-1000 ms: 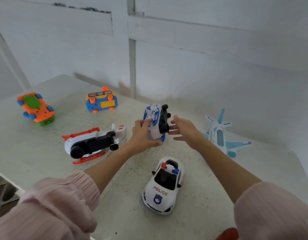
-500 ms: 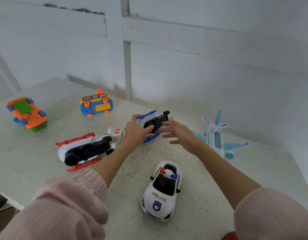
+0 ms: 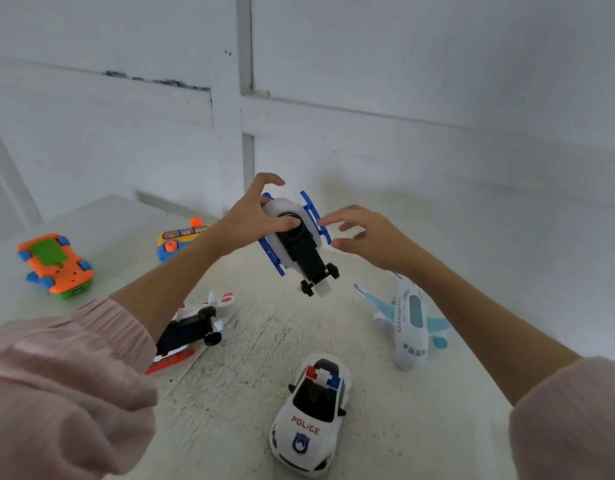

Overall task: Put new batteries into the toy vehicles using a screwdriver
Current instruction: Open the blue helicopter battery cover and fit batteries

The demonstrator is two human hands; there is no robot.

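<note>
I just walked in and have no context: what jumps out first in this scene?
First, the blue-and-white toy helicopter raised above the table, belly up, gripped by the left hand while the right hand reaches in beside its skid. Next, the police car upright at the near middle of the table. To its right lies the white-and-teal airplane.
</note>
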